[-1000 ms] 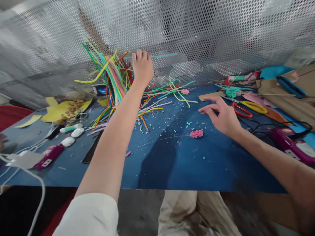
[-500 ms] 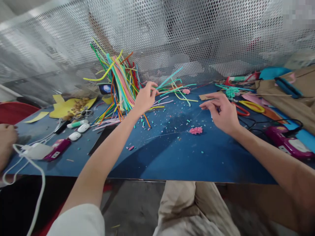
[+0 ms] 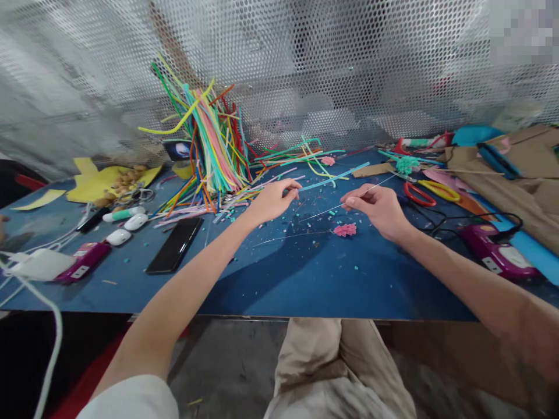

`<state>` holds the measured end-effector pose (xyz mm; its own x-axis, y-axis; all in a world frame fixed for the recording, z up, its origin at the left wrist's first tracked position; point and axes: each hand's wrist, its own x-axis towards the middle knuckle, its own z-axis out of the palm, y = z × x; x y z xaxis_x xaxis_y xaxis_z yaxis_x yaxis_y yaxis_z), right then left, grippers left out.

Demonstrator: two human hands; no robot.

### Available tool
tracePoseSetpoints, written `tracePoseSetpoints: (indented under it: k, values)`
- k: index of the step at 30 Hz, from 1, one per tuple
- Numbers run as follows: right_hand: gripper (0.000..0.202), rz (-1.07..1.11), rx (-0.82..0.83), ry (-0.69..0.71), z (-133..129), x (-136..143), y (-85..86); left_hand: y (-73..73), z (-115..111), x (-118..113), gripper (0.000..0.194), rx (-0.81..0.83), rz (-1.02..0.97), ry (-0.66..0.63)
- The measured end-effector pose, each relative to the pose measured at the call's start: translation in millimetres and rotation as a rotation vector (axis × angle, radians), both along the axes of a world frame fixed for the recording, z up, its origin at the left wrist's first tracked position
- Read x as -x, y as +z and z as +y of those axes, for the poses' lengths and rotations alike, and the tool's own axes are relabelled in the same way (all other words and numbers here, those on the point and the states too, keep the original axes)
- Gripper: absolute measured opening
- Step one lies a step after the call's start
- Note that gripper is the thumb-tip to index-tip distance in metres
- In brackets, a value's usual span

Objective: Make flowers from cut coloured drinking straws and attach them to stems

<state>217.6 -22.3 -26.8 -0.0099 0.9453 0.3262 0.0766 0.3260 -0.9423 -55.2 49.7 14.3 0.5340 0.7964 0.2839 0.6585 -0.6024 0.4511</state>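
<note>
My left hand (image 3: pixel 276 201) is closed on a light blue pipe cleaner (image 3: pixel 334 177), which slants up to the right over the table. Pinched in the fingers of my right hand (image 3: pixel 371 206) is a thin pale wire (image 3: pixel 321 212); it sticks out on both sides of the fingers. Whether the wire's upper end joins the teal fluffy piece (image 3: pixel 407 165) behind, I cannot tell. Just below my right hand lies a pink fluffy piece (image 3: pixel 345 230) with a long thin wire tail. A smaller pink piece (image 3: pixel 328 160) lies farther back.
A bundle of coloured pipe cleaners (image 3: pixel 213 139) stands at the back left. A black phone (image 3: pixel 174 245) lies left of my forearm. Scissors (image 3: pixel 420 194), brown paper (image 3: pixel 480 160) and a purple device (image 3: pixel 498 250) are at right. Small clippings dot the blue table (image 3: pixel 297 291).
My left hand has come away from the bundle, nearer and to the right, bringing the blue pipe cleaner lower. My right hand has shifted slightly left, and its wire now shows clearly.
</note>
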Motion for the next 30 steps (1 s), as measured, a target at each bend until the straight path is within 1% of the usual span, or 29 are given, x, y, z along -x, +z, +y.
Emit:
tracePoseSetpoints:
  k: [6,8,11,14,17,20,22,24,26,27,28,30]
  values:
    - [0.030,0.034,0.148,0.167,-4,10,-6.1,-10.3,-27,-13,0.025,0.005,-0.145,-0.023]
    - [0.032,0.090,0.210,0.208,-7,14,-5.8,-11.0,-36,-16,0.026,-0.050,-0.153,-0.044]
    - [0.032,0.160,0.280,0.257,-10,17,-5.3,-12.3,-43,-15,0.025,-0.193,-0.087,-0.115]
    - [0.030,0.179,0.293,0.283,-11,18,-5.5,-17.1,-43,-12,0.024,-0.280,-0.065,-0.135]
    - [0.030,0.207,0.267,0.259,-10,16,-4.8,-24.7,-38,-9,0.024,-0.334,0.008,-0.077]
    - [0.030,0.205,0.228,0.224,-9,12,-3.3,-30.0,-27,-5,0.023,-0.332,0.105,-0.024]
    - [0.029,0.161,0.207,0.211,-10,11,-2.8,-28.6,-20,-1,0.023,-0.298,0.087,-0.027]
    - [0.028,0.096,0.189,0.198,-11,12,-3.2,-22.7,-17,2,0.027,-0.270,-0.015,-0.027]
    - [0.027,0.058,0.175,0.189,-13,16,-4.0,-14.7,-20,3,0.030,-0.230,-0.126,-0.028]
    - [0.027,0.053,0.170,0.185,-15,18,-4.5,-11.0,-24,2,0.032,-0.179,-0.146,-0.073]
    - [0.026,0.055,0.165,0.180,-16,20,-4.9,-8.1,-29,0,0.032,-0.121,-0.131,-0.145]
    - [0.026,0.060,0.163,0.171,-18,24,-5.1,-4.8,-39,-5,0.029,-0.078,-0.050,-0.274]
